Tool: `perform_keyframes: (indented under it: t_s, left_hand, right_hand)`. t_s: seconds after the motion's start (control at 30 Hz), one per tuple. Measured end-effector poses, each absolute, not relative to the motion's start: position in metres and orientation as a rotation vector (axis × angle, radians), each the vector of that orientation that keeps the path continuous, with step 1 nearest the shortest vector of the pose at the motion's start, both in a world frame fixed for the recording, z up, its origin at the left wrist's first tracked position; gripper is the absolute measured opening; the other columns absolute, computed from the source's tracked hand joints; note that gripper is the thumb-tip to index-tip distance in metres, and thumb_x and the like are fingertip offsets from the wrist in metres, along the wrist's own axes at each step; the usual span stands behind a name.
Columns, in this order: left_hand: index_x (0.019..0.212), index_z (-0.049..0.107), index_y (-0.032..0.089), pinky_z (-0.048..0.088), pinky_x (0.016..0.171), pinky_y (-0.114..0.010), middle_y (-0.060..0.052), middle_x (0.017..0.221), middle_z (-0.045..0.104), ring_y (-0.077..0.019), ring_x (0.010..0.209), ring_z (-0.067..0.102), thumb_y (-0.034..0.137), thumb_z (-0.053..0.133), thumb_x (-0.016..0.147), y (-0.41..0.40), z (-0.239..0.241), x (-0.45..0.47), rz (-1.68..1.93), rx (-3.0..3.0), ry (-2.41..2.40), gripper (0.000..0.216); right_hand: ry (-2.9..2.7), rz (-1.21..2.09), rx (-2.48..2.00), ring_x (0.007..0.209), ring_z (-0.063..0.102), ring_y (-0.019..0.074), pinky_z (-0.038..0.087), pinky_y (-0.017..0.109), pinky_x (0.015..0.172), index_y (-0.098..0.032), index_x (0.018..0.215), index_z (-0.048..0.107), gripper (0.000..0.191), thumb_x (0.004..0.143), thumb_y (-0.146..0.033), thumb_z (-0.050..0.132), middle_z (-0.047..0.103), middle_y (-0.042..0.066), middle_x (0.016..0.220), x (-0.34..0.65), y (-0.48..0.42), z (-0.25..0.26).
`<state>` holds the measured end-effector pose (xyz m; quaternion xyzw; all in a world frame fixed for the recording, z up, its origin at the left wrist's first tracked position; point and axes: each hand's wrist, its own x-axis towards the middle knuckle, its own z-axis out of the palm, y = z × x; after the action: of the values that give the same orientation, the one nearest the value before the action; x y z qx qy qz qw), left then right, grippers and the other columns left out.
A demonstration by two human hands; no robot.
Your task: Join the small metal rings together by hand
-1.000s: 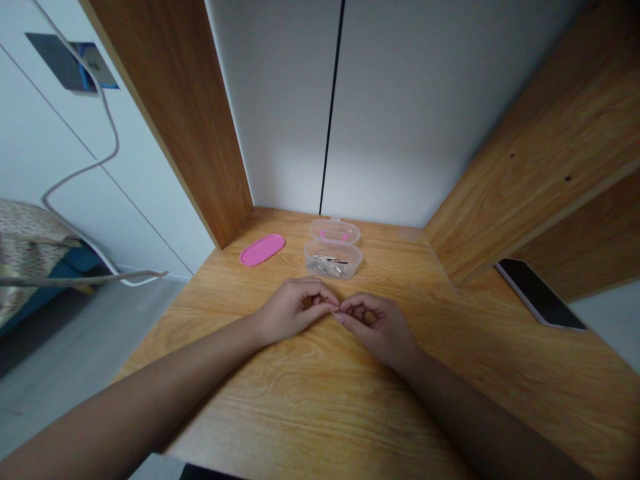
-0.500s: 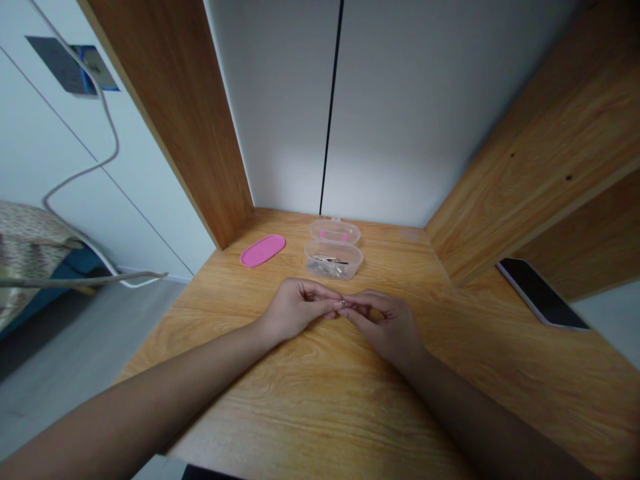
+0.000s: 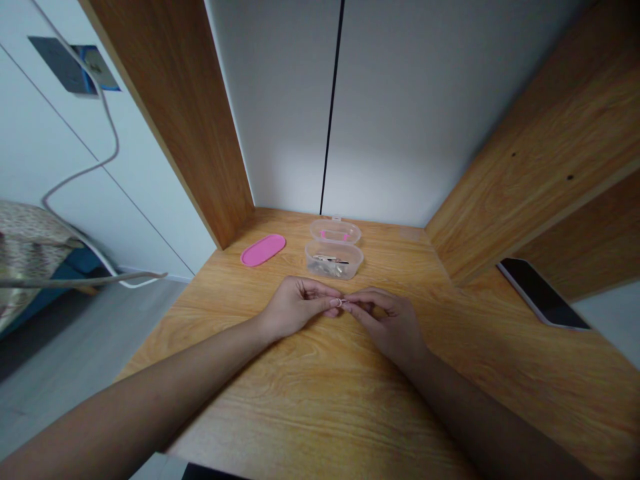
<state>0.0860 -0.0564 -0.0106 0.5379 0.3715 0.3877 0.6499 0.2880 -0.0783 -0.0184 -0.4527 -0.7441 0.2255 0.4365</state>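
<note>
My left hand and my right hand rest on the wooden desk, fingertips meeting in a pinch. Between them they hold a small metal ring. Just beyond the hands stands a clear plastic box with small metal pieces inside. A second clear box with pink bits sits right behind it. A pink oval lid lies flat to the left of the boxes.
A dark phone lies on the desk at the right. Wooden side panels wall in the desk on both sides, with a white wall behind. A grey cable hangs at the left, over the floor.
The fingertips of both hands have shifted slightly away from me over the desk, still pinching the small ring. The rest stays put.
</note>
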Motion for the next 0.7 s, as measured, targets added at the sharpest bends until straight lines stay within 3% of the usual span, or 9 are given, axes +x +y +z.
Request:
perform_keyframes:
  t_s: [0.27,0.7]
  left_hand:
    - [0.093,0.076,0.01,0.059,0.076,-0.032,-0.01,0.085,0.078,-0.0168,0.073,0.072,0.039,0.085,0.068,-0.0555,-0.0144,0.0855,0.867,1.212,0.808,0.039]
    - [0.083,0.074,0.011,0.057,0.071,-0.028,-0.008,0.079,0.076,-0.0144,0.07,0.07,0.039,0.086,0.067,-0.0536,-0.0145,0.0845,0.831,1.261,0.793,0.034]
  right_hand:
    - [-1.762,0.59,-1.157,0.056,0.059,0.0123,0.047,0.024,0.053,-0.023,0.082,0.076,0.008,0.081,-0.031,0.076,0.071,0.0,0.068,0.2871,-0.0798,-0.018]
    - [-1.648,0.521,-1.186,0.054,0.061,0.0131,0.049,0.024,0.05,-0.024,0.076,0.075,0.008,0.077,-0.032,0.077,0.072,0.001,0.066,0.2859,-0.0813,-0.0146]
